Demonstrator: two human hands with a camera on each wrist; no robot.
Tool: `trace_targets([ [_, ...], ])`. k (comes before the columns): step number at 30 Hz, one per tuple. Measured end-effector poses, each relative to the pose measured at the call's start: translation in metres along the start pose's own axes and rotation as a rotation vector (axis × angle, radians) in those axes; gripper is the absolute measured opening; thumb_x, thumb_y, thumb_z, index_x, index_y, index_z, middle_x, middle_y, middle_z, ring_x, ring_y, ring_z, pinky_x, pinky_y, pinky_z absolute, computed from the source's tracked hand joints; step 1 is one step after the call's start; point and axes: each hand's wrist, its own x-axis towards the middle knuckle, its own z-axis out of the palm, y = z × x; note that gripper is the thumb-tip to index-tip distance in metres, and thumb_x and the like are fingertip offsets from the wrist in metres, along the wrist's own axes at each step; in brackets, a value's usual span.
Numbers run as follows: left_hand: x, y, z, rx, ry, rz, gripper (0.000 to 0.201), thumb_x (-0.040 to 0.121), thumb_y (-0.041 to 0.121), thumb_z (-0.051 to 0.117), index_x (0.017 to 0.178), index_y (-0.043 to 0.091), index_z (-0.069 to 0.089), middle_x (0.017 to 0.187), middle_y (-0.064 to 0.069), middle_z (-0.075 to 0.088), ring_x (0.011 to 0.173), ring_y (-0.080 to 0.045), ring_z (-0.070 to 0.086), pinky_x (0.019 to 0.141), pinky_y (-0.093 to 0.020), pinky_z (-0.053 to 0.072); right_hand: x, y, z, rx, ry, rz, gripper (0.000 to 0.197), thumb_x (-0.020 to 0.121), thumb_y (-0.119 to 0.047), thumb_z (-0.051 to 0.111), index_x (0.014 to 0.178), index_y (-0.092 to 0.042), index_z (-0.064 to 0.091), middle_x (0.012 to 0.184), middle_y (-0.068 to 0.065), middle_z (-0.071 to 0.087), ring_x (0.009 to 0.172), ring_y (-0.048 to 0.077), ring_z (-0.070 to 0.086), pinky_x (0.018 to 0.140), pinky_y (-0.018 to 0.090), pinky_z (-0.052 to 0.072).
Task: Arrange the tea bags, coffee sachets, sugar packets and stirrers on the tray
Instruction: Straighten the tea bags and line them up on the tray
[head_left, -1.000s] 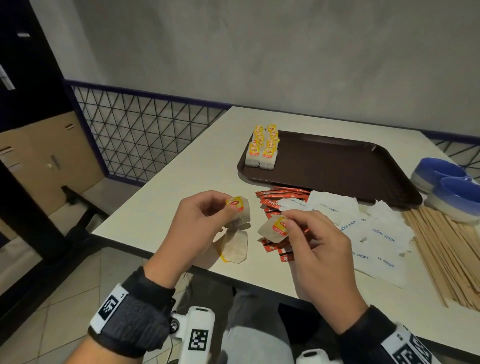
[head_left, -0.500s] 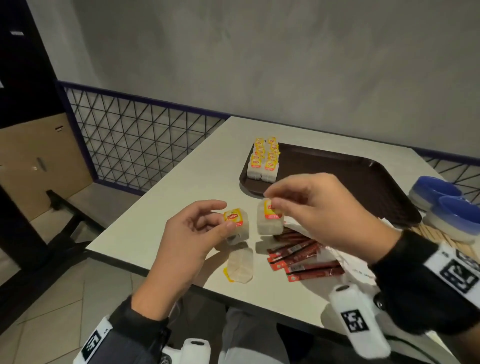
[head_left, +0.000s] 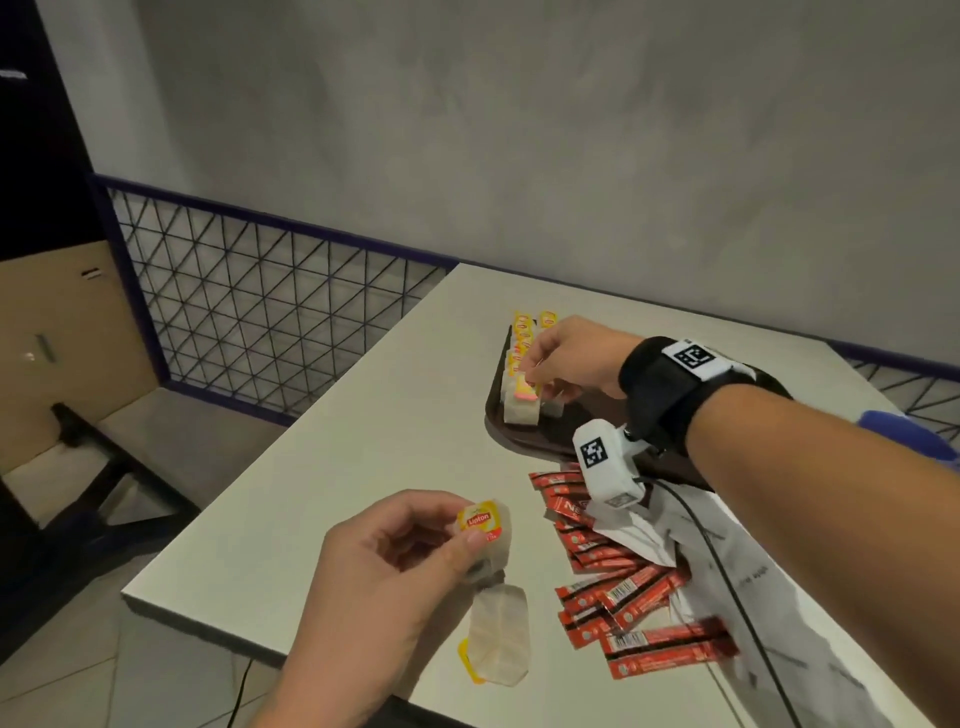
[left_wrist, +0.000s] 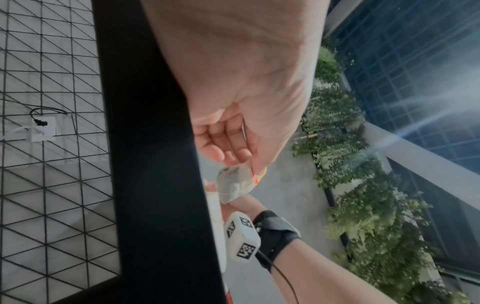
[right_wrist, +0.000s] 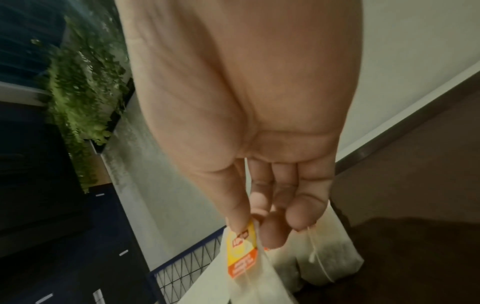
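Note:
My right hand (head_left: 525, 373) reaches over the near left corner of the brown tray (head_left: 497, 432) and pinches the yellow tag of a tea bag (head_left: 521, 408). That bag hangs at the front of the row of tea bags (head_left: 522, 328) standing on the tray. The right wrist view shows the pinched tag (right_wrist: 241, 252) beside standing bags (right_wrist: 328, 257). My left hand (head_left: 467, 527) pinches another tea bag (head_left: 488, 527) above the table's near edge; its pouch (left_wrist: 233, 185) hangs below my fingers. A third tea bag (head_left: 500, 644) lies flat on the table beneath it.
Red coffee sachets (head_left: 621, 597) lie scattered right of my left hand, with white sugar packets (head_left: 753, 577) under my right forearm. A blue bowl (head_left: 906, 434) shows behind that arm. A wire railing (head_left: 249, 317) borders the table's left side.
My right hand has carried its tea bag from the table's front up and away to the row on the tray. The left hand has kept its tea bag near the front edge.

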Motion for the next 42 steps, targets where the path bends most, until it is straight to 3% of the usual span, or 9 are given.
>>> trace_targets([
  [5,0.002,0.005,0.004,-0.144,0.003,-0.074,0.020,0.059,0.002,0.091,0.075,0.008,0.081,0.072,-0.017,0.073,0.060,-0.018,0.069,0.057,-0.021,0.057,0.024,0.004,0.007,-0.006,0.043,0.038,0.009,0.094,-0.004,0.065,0.089,-0.009,0.070,0.089,0.013,0.073,0.070,0.018,0.070,0.058,0.027,0.057],
  [9,0.003,0.003,0.000,-0.049,0.019,-0.029,0.027,0.057,0.018,0.096,0.081,0.020,0.082,0.078,-0.008,0.076,0.069,-0.016,0.069,0.072,-0.031,0.060,0.022,-0.001,0.003,-0.147,0.138,-0.021,0.020,0.097,-0.022,0.067,0.113,-0.009,0.065,0.105,0.012,0.069,0.084,0.024,0.070,0.079,0.039,0.062],
  [12,0.004,0.002,0.002,-0.164,0.082,-0.068,0.031,0.062,0.020,0.083,0.093,0.020,0.079,0.077,-0.002,0.071,0.072,-0.015,0.064,0.084,-0.049,0.061,-0.020,-0.018,-0.004,-0.435,0.234,-0.221,0.025,0.095,-0.033,0.066,0.114,-0.018,0.067,0.103,-0.002,0.064,0.091,0.018,0.060,0.071,0.027,0.047],
  [16,0.006,0.001,0.002,-0.258,0.147,-0.089,0.038,0.075,0.006,0.079,0.106,0.020,0.064,0.079,-0.005,0.070,0.071,-0.021,0.066,0.073,-0.048,0.060,-0.135,-0.035,0.023,-0.492,-0.056,-0.419,0.016,0.090,-0.044,0.068,0.088,-0.028,0.072,0.075,-0.015,0.065,0.072,0.000,0.060,0.059,0.014,0.041],
  [21,0.004,0.001,0.001,-0.212,0.172,-0.085,0.033,0.080,0.004,0.080,0.097,0.022,0.058,0.077,0.002,0.067,0.072,-0.021,0.064,0.080,-0.054,0.056,-0.229,-0.015,0.080,-0.775,-0.288,-0.506,0.046,0.090,-0.072,0.051,0.108,-0.030,0.061,0.104,-0.008,0.052,0.097,0.014,0.048,0.083,0.034,0.046],
  [27,0.002,-0.001,0.001,-0.113,0.177,-0.015,0.028,0.085,-0.001,0.078,0.093,0.021,0.062,0.074,0.002,0.064,0.074,-0.020,0.062,0.078,-0.047,0.056,-0.244,0.018,0.129,-0.938,0.015,-0.664,0.039,0.065,-0.024,0.084,0.098,-0.019,0.064,0.096,0.006,0.059,0.078,0.025,0.052,0.059,0.037,0.042],
  [33,0.001,-0.004,0.000,-0.086,0.155,0.028,0.025,0.084,0.000,0.079,0.086,0.017,0.060,0.069,0.009,0.062,0.070,-0.015,0.061,0.067,-0.030,0.055,-0.255,0.018,0.127,-0.753,0.056,-0.703,0.024,0.073,-0.018,0.078,0.092,-0.024,0.063,0.086,-0.002,0.059,0.075,0.018,0.054,0.057,0.032,0.043],
  [37,0.001,-0.005,-0.001,-0.050,0.133,0.027,0.039,0.084,-0.002,0.079,0.076,0.017,0.046,0.076,-0.002,0.065,0.069,-0.019,0.061,0.058,-0.018,0.049,-0.242,0.014,0.105,-0.240,0.043,-0.496,0.006,0.096,-0.036,0.066,0.096,-0.031,0.068,0.089,-0.015,0.063,0.083,0.004,0.057,0.073,0.028,0.049],
  [42,-0.001,-0.004,-0.003,0.038,0.038,0.050,0.026,0.086,0.004,0.081,0.076,0.020,0.062,0.081,-0.007,0.067,0.073,-0.022,0.063,0.068,-0.039,0.056,-0.215,0.010,0.078,0.239,0.016,-0.395,0.007,0.091,-0.026,0.076,0.091,-0.020,0.077,0.077,0.006,0.072,0.063,0.010,0.058,0.058,0.035,0.051],
])
